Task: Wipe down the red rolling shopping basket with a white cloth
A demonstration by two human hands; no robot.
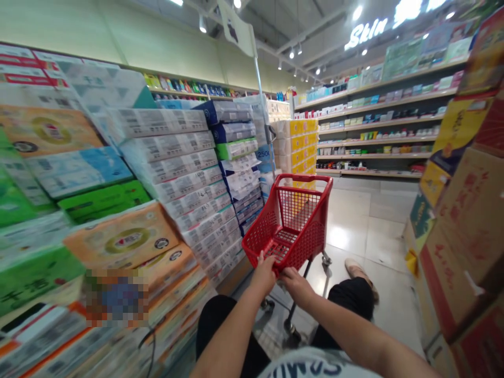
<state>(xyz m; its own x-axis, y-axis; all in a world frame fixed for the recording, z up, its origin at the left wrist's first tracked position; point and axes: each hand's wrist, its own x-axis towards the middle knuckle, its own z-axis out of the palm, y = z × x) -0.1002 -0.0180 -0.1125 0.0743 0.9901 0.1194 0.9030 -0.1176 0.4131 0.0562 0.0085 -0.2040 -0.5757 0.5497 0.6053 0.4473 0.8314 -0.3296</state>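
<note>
A red plastic shopping cart [301, 244] with a mesh basket stands on wheels right in front of me, and its basket looks empty. My left hand [264, 274] is closed on the near rim of the basket, fingers hooked over the edge. Just to its right, my right hand [296, 285] grips the same rim from the outside, partly below the edge. The cart's raised handle bar [304, 178] is at its far side, away from both hands.
Tall stacks of white tissue packs [185, 173] rise on the left, with orange packs [129, 236] nearer. Cardboard boxes [468, 210] line the right side. Beyond the cart are yellow packs [305, 149], a pole [260, 84] and stocked shelves [378, 142]. Tiled floor [354, 210] runs between.
</note>
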